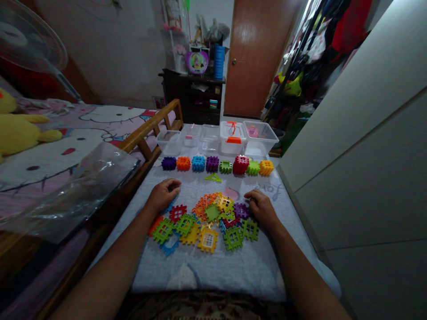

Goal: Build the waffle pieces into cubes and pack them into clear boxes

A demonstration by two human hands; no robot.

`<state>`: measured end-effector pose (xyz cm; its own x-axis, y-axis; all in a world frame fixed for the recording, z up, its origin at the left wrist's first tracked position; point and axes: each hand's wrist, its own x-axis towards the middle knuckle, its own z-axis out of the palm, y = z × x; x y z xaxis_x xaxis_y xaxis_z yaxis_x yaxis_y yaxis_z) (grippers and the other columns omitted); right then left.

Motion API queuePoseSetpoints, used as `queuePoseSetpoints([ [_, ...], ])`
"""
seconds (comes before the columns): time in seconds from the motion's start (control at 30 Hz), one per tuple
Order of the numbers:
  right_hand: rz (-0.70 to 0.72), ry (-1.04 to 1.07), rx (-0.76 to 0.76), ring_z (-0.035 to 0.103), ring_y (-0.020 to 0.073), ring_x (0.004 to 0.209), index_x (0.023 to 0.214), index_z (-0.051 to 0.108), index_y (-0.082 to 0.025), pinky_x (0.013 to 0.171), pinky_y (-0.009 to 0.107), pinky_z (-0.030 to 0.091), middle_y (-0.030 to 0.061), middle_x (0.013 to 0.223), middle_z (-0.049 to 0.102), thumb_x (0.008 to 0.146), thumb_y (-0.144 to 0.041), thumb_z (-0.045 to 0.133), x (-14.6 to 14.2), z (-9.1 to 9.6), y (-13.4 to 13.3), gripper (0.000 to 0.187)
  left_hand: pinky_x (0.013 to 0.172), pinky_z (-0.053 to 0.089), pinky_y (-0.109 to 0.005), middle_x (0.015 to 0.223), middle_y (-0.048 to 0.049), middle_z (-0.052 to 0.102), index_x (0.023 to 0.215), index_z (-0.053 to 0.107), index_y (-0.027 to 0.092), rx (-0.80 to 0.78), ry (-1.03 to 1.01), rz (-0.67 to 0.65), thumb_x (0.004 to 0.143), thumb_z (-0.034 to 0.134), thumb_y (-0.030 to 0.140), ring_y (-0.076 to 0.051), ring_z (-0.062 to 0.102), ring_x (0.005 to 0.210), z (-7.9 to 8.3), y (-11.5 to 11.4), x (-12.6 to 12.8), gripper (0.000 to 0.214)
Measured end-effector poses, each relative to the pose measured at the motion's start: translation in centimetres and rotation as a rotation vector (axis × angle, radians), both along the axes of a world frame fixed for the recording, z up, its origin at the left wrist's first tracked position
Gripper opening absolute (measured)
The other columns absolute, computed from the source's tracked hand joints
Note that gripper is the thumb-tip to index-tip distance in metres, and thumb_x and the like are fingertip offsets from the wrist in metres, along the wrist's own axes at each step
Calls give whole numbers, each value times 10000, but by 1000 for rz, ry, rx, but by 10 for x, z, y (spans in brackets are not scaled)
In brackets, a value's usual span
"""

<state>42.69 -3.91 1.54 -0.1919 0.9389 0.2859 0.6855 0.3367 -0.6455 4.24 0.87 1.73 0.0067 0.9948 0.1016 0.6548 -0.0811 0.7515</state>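
Observation:
My left hand (165, 193) rests on the cloth-covered table, left of a loose pile of plastic building panels, its fingers loosely bent and nothing visible in them. At the pile's right edge lies my right hand (262, 205), beside a purple panel (241, 210), with its index finger reaching toward the middle and no piece in its grasp. Between them are a red panel (178, 213), a green panel (163, 230), a yellow window panel (207, 239), an orange panel (202, 208) and several others, partly overlapping. Beyond the pile is a small green piece (213, 178).
Stacks of same-coloured panels form a row, including a dark blue stack (169, 163) and a red stack (240, 165). Behind stand clear plastic tubs (260, 138) and a lidded box (232, 138) with orange clips. A wooden bed rail (150, 126) borders the left, a white cabinet (363, 146) the right.

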Motion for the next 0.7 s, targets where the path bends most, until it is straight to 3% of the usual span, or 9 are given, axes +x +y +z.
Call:
queuePoseSetpoints([
  [0.17, 24, 30, -17, 602, 206, 824, 793, 642, -222, 785, 348, 476, 41, 817, 632, 724, -86, 461, 1, -1, 0, 236, 806, 527, -340, 923, -58, 711, 968, 680, 169, 1, 22, -13, 706, 581, 490, -219, 655, 826, -5, 3, 0, 425],
  [0.33, 85, -38, -60, 577, 210, 849, 873, 665, -222, 818, 364, 461, 37, 839, 632, 771, -145, 536, 2, 3, -1, 181, 835, 529, -346, 965, -61, 711, 968, 680, 185, -6, 41, -59, 687, 602, 482, -227, 664, 869, -6, 8, -4, 417],
  [0.43, 165, -87, -115, 567, 236, 934, 983, 690, -230, 880, 405, 452, 58, 945, 646, 827, -280, 624, 4, 9, -3, 176, 816, 532, -360, 944, -67, 717, 958, 687, 184, -88, 37, -115, 638, 637, 499, -254, 673, 878, 5, 12, -8, 452],
  [0.53, 229, -104, -160, 552, 262, 1015, 1081, 688, -252, 936, 437, 442, 74, 1059, 635, 787, -392, 725, 5, 14, -7, 327, 771, 534, -366, 899, -71, 720, 955, 687, 179, -170, 26, -184, 624, 648, 491, -266, 679, 841, 19, 15, -11, 457],
  [0.7, 240, -125, -163, 543, 276, 1038, 1097, 673, -274, 953, 456, 447, 75, 1091, 610, 716, -395, 789, 5, 15, -11, 417, 836, 522, -395, 974, -86, 721, 988, 700, 200, -93, 162, -199, 678, 641, 425, -289, 675, 911, 39, 0, -2, 388],
])
